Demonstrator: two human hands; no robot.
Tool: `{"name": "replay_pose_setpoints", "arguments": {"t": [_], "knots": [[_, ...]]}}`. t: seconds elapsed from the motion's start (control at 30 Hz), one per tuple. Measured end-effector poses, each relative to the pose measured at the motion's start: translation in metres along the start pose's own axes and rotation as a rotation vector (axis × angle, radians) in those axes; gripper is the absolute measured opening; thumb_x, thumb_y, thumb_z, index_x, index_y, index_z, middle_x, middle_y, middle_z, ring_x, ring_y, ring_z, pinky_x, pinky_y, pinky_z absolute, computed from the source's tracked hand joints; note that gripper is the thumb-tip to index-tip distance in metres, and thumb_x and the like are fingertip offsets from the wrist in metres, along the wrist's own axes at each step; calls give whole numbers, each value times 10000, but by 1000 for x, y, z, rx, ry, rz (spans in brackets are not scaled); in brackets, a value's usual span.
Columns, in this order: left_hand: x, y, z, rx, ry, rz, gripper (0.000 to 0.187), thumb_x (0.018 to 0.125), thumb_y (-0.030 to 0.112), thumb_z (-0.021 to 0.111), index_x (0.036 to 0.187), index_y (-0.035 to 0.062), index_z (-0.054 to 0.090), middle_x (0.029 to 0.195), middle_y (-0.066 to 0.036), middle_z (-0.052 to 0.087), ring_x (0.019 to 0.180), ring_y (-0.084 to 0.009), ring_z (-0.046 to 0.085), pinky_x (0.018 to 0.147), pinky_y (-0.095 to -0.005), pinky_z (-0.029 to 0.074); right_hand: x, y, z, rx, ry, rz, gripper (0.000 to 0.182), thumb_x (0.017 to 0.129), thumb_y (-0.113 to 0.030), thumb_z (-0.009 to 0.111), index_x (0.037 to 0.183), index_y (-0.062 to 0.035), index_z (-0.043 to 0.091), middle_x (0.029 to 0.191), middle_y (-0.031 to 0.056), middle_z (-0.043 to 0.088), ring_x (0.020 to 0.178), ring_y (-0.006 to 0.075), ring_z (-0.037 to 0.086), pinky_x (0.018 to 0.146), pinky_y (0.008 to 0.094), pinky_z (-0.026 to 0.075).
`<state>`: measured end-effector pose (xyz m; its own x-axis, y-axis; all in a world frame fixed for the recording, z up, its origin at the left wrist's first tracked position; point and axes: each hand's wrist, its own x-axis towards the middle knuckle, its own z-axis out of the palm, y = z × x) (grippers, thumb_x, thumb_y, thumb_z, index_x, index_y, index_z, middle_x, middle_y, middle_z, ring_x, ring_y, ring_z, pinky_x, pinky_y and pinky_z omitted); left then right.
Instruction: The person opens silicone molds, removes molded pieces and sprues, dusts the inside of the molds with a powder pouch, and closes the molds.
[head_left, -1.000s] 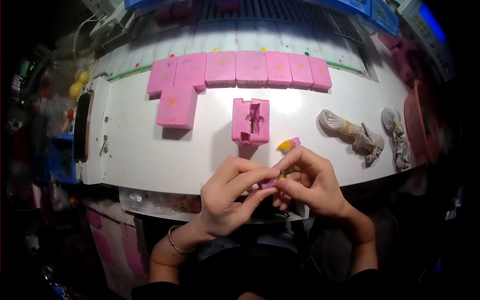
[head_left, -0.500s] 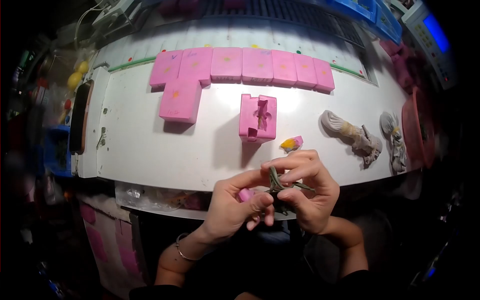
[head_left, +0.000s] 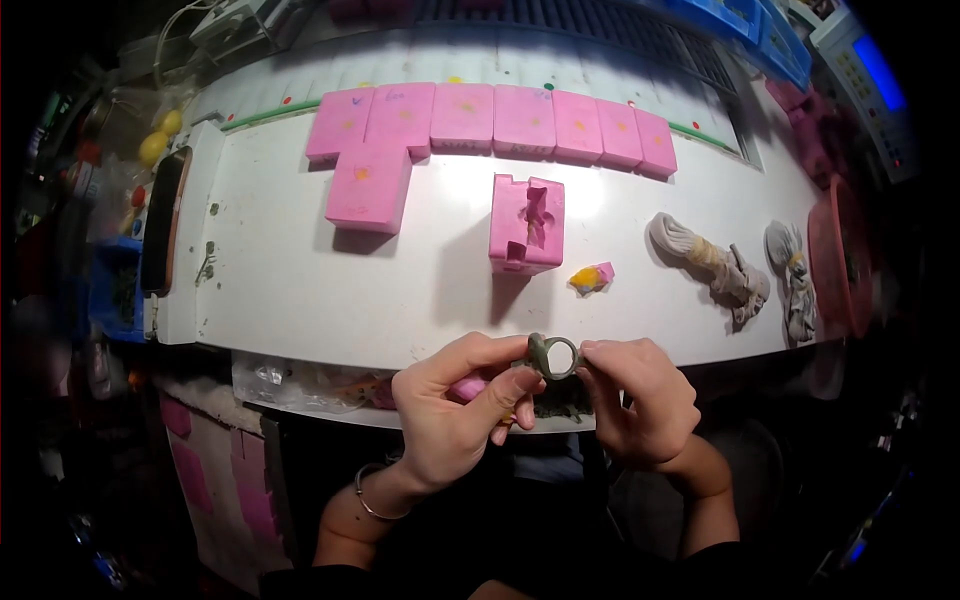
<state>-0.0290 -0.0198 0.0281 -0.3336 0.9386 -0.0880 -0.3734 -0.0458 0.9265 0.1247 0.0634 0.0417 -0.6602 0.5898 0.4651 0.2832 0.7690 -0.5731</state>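
Note:
In front of the table's near edge, my left hand (head_left: pixel 445 410) and my right hand (head_left: pixel 648 402) pinch a dark green ring (head_left: pixel 541 355) between thumbs and fingertips. Its round opening faces me; a thicker green part is at the left fingertips. A pink piece (head_left: pixel 466 388) is tucked in my left palm, mostly covered by the fingers. Beyond my hands stands an upright pink mould block (head_left: pixel 553 248) with a hollow cut in its top. A small pink and yellow piece (head_left: pixel 590 277) lies to its right. Dark green bits (head_left: pixel 560 405) show below the ring.
Several pink blocks (head_left: pixel 465 115) stand in a row at the back, with another pink block (head_left: pixel 365 195) in front. Two tied grey-white bundles (head_left: pixel 705 258) lie at right, by a pink basin (head_left: pixel 838 255). A phone (head_left: pixel 165 220) rests on the left edge.
The green piece has turned, so its round opening now shows. My right hand has closed in a pinch at its right side. The view has shifted slightly.

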Motion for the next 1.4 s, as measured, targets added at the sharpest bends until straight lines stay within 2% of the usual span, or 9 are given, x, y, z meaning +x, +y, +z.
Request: {"name": "replay_pose_setpoints", "arguments": {"t": [0.13, 0.23, 0.3, 0.4, 0.57, 0.63, 0.67, 0.93, 1.4], "knots": [[-1, -1, -1, 72, -25, 64, 195, 894, 46, 618, 1046, -77, 623, 757, -125, 639, 536, -101, 585, 397, -158, 387, -2, -1, 0, -10, 19, 19, 215, 822, -81, 672, 1030, -40, 636, 743, 127, 637, 581, 226, 594, 488, 286, 453], [-2, -2, -4, 6, -56, 33, 215, 856, -31, 637, 1066, -79, 633, 842, -105, 639, 630, -93, 619, 437, -164, 423, 1, -7, -4, 266, 11, 251, 118, 874, -87, 627, 965, -18, 654, 637, 96, 617, 461, 160, 553, 421, 255, 412], [-3, -2, -4, 41, -37, 77, 231, 835, -66, 639, 1066, -70, 642, 849, -108, 637, 630, -97, 622, 469, -167, 447, 13, -8, -17, 788, -291, 718, 137, 922, -90, 568, 926, 13, 658, 551, 49, 585, 402, 91, 508, 384, 238, 382], [-1, 4, -2, 284, 39, 163, 265, 796, -86, 666, 1060, -55, 657, 826, -102, 637, 638, -94, 618, 509, -180, 461, 13, 2, -20, 779, -519, 789, 177, 946, -91, 524, 951, 36, 648, 548, 27, 583, 432, 61, 512, 408, 238, 399], [1, 1, -4, 541, 84, 294, 298, 756, -69, 711, 1049, -35, 670, 784, -90, 635, 634, -88, 602, 524, -202, 459, 0, 12, -12, 309, -570, 456, 163, 929, -118, 571, 954, 22, 651, 567, 59, 593, 480, 81, 555, 469, 241, 441], [2, 2, -3, 584, 81, 327, 302, 751, -57, 722, 1048, -31, 671, 775, -88, 634, 629, -87, 595, 518, -209, 455, 0, 8, -9, 275, -240, 430, 127, 896, -86, 618, 976, 9, 647, 638, 59, 626, 529, 75, 577, 490, 229, 454], [2, 4, -2, 625, 68, 347, 277, 738, -64, 727, 1009, -38, 676, 763, -87, 635, 615, -82, 589, 515, -199, 445, 2, 6, -10, 272, -239, 431, 127, 896, -86, 618, 976, 9, 647, 638, 59, 626, 529, 75, 577, 490, 229, 454], [-5, 21, -4, 756, 41, 523, 220, 692, -21, 784, 889, -33, 687, 730, -88, 643, 582, -111, 568, 510, -208, 430, 19, -6, -12, 1026, -296, 714, 118, 913, -32, 580, 975, 67, 596, 740, 79, 628, 594, 79, 572, 496, 192, 443], [-2, 17, -20, 637, 11, 655, 280, 726, -25, 767, 982, -38, 654, 799, -107, 650, 623, -152, 630, 525, -235, 509, 46, -11, -17, 1075, -420, 724, 126, 935, -50, 548, 999, 48, 594, 731, 52, 609, 582, 63, 544, 507, 189, 428]]}}
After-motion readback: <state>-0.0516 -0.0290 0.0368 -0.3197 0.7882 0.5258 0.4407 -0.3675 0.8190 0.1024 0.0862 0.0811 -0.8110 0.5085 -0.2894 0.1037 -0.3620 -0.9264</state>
